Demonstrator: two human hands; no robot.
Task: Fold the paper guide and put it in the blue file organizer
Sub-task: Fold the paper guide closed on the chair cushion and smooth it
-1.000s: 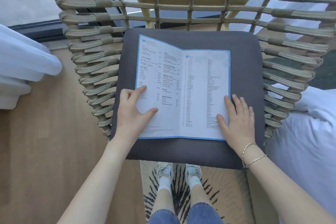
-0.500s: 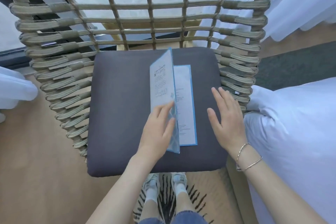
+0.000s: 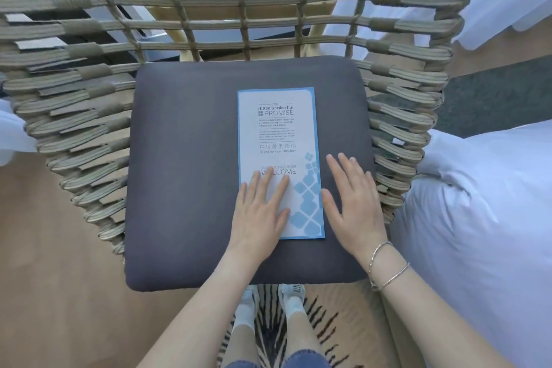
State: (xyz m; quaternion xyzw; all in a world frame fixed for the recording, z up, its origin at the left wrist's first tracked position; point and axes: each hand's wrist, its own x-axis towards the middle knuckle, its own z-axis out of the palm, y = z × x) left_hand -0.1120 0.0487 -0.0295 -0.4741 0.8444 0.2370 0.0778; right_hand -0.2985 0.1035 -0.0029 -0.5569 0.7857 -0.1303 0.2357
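The paper guide [image 3: 277,134] lies folded shut on the dark grey seat cushion [image 3: 185,176], white cover with a blue border and blue tile pattern facing up. My left hand [image 3: 261,212] presses flat on the guide's lower left part, fingers spread. Just right of the guide, my right hand [image 3: 354,203] rests flat on the cushion with its thumb near the guide's right edge. No blue file organizer is in view.
The cushion sits in a woven rope chair [image 3: 89,116] with a high lattice back. White bedding [image 3: 484,218] lies close on the right. Wooden floor [image 3: 44,278] is at the left, and a striped rug [image 3: 322,331] lies under my feet.
The open guide was folded: my left hand swung the left half over onto the right half and now presses it flat. My right hand slid off the page onto the cushion.
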